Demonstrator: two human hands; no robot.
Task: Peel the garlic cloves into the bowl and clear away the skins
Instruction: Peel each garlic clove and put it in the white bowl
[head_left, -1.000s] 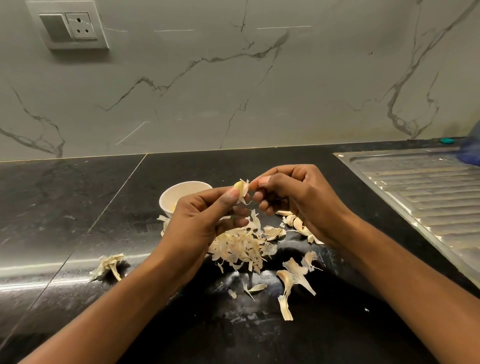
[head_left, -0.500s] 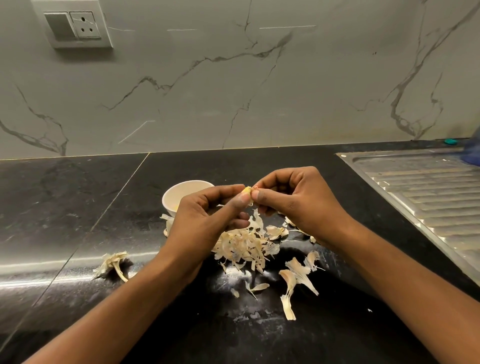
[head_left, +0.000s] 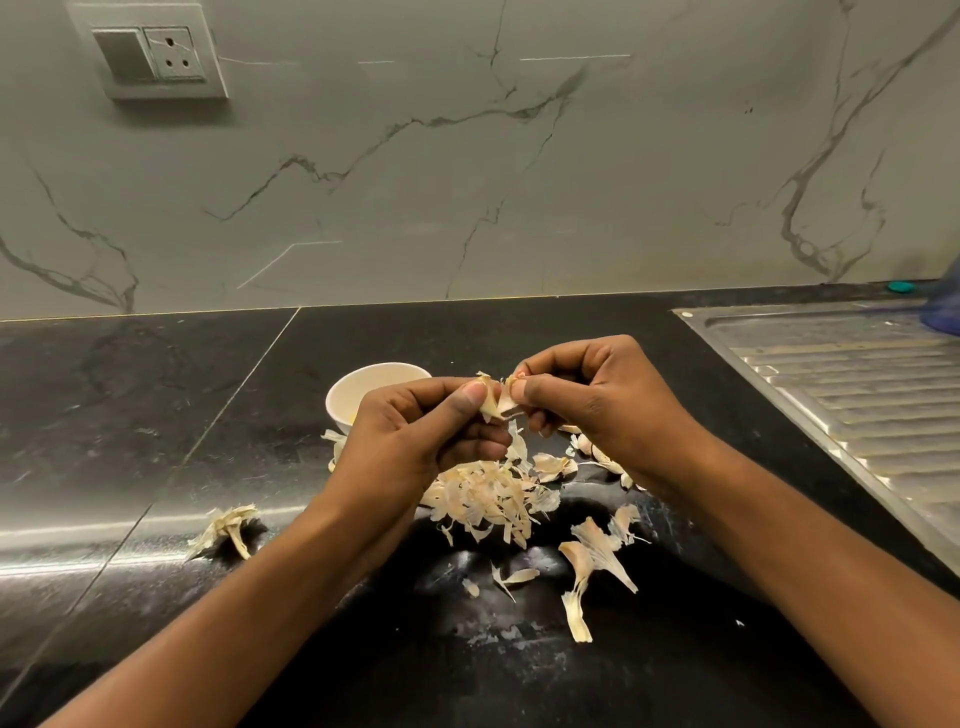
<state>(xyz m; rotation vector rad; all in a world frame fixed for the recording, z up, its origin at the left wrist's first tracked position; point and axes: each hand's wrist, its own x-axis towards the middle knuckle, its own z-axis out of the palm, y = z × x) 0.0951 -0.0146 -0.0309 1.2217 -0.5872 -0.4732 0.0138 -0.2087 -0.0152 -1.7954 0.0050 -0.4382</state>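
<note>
Both hands meet above the black counter on one garlic clove (head_left: 500, 401) with loose papery skin. My left hand (head_left: 415, 436) pinches the clove between thumb and fingers. My right hand (head_left: 592, 405) pinches the skin at its right side. A small white bowl (head_left: 358, 389) stands just behind my left hand, partly hidden by it. A heap of peeled skins (head_left: 488, 499) lies under the hands. A few unpeeled cloves (head_left: 597, 452) show beneath my right hand.
More skins (head_left: 592, 561) lie scattered nearer to me, and a garlic stem piece (head_left: 226, 527) lies to the left. A steel sink drainboard (head_left: 852, 395) fills the right side. The marble wall carries a switch and socket plate (head_left: 156, 54).
Both hands stayed together on the clove and worked at it. More skin now stands loose between the fingertips than half a second ago.
</note>
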